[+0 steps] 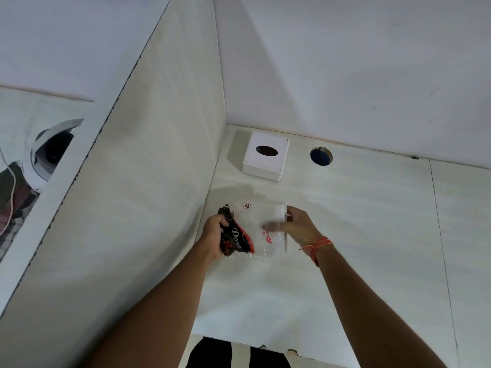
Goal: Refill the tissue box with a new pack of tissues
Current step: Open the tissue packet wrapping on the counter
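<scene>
here the tissue pack (255,229), in clear wrap with a black and red printed end, is held just above the white counter (358,235) between both hands. the left hand (214,235) is closed in a fist around the printed end; the right hand (299,224) pinches the clear end, its fingers (271,226) blurred behind the plastic. both arms reach forward. the white tissue box (265,156) sits apart, near the corner, beside a round hole (321,156).
</scene>
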`<state>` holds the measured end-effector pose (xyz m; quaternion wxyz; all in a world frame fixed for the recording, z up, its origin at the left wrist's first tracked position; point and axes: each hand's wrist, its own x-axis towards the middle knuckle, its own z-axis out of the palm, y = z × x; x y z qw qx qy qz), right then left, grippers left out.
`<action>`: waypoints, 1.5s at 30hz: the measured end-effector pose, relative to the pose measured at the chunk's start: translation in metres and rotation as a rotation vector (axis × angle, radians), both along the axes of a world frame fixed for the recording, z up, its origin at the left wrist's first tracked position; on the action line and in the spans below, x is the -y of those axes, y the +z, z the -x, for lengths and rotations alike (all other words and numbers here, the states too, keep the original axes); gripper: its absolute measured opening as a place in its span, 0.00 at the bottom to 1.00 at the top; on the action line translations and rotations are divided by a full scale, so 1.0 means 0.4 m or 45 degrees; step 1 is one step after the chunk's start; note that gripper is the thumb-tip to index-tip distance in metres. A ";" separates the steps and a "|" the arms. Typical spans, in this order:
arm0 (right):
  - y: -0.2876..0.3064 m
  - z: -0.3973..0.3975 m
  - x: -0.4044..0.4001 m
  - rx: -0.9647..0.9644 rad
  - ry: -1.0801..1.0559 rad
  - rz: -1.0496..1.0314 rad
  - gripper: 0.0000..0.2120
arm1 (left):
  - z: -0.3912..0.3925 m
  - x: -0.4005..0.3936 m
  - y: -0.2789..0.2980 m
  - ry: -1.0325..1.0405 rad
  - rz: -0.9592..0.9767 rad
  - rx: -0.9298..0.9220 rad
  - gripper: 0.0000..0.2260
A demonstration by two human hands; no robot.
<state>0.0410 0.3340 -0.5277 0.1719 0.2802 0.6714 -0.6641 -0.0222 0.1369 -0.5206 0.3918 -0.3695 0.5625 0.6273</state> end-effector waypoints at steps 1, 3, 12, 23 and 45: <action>-0.003 -0.002 0.000 0.007 -0.066 -0.037 0.29 | 0.000 0.001 -0.008 0.011 0.010 -0.008 0.08; -0.001 -0.005 -0.008 -0.014 -0.221 -0.054 0.23 | 0.004 0.001 -0.020 0.014 0.062 -0.017 0.07; 0.123 0.021 -0.122 -0.359 -0.834 -0.153 0.10 | 0.030 -0.005 -0.054 -0.063 0.569 -0.404 0.12; -0.063 0.021 0.090 0.140 -0.325 -0.215 0.17 | 0.058 0.010 -0.092 -0.176 0.606 -0.578 0.06; 0.082 0.225 -0.026 -0.387 0.015 -0.830 0.16 | 0.195 -0.115 0.088 -0.289 0.293 -0.771 0.24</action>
